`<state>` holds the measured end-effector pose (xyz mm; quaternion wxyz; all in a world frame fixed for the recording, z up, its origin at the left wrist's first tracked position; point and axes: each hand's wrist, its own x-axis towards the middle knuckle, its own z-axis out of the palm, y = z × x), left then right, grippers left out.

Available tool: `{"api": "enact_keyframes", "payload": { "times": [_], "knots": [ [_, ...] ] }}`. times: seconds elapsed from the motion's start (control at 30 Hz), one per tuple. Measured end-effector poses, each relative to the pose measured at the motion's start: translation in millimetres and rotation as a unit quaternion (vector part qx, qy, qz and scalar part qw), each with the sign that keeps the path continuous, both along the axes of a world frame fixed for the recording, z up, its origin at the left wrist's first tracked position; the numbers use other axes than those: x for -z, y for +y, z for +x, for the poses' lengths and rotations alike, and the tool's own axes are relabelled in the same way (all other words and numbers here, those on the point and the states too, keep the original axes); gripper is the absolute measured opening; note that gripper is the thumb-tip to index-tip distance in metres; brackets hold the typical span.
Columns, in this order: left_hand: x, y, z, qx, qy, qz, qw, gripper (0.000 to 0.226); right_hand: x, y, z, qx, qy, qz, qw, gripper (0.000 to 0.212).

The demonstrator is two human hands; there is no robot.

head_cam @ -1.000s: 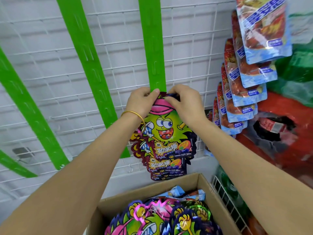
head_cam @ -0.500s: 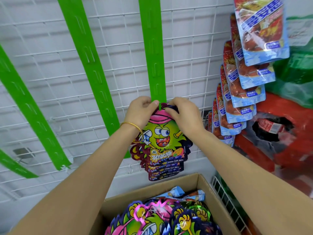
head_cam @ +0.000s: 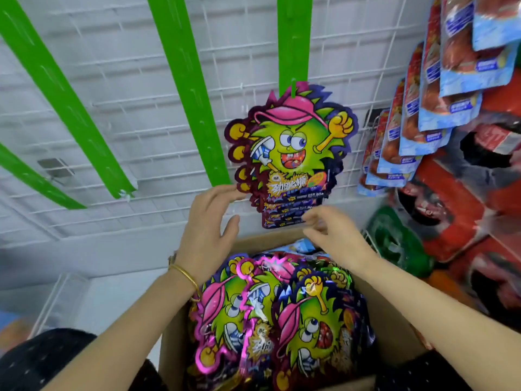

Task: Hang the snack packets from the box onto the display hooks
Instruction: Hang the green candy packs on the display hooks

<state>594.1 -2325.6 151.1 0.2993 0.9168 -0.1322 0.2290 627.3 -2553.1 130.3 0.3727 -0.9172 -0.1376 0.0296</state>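
Note:
A snack packet [head_cam: 293, 148] with a green cartoon fruit in a pink cap hangs on a hook of the green display strip [head_cam: 294, 38], with several like packets stacked behind and below it. My left hand [head_cam: 207, 235] is below it, fingers relaxed, fingertips near the packet's lower left edge. My right hand [head_cam: 335, 235] hovers with loose fingers just under the lowest hanging packets. Both hands hold nothing. Beneath them the cardboard box [head_cam: 394, 342] holds several more of the same packets [head_cam: 282, 320].
Two more green strips [head_cam: 186, 86] [head_cam: 64, 103] hang bare on the white wire grid [head_cam: 141, 136]. Blue and red snack bags [head_cam: 423, 108] hang in a column at the right, with red packaging [head_cam: 465, 207] behind them.
Both hands have let go of the packet's top and dropped below it, over the box. The packet now hangs free on the strip. The view has tilted down.

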Motion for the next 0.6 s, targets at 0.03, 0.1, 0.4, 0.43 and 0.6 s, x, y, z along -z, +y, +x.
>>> {"api": "enact_keyframes", "payload": {
  "times": [0.03,0.1,0.4,0.43,0.6],
  "knots": [
    [14,6,-8,-0.003,0.027,-0.009,1.0,0.034,15,3,-6,-0.049,0.054,-0.041,0.996,0.029],
    [37,16,-21,-0.025,0.075,-0.034,0.996,0.035,34,12,-14,-0.14,0.121,-0.11,0.977,0.035],
    [59,14,-30,0.001,0.154,-0.033,0.988,0.029,65,17,-17,-0.257,0.106,-0.317,0.907,0.032],
    [61,13,-31,0.009,0.16,-0.036,0.986,0.029,66,18,-17,-0.262,0.121,-0.3,0.909,0.029],
    [56,-2,-40,0.084,0.319,-0.161,0.93,0.029,35,10,-8,-0.234,0.218,-0.096,0.942,0.017]
  ]
}}
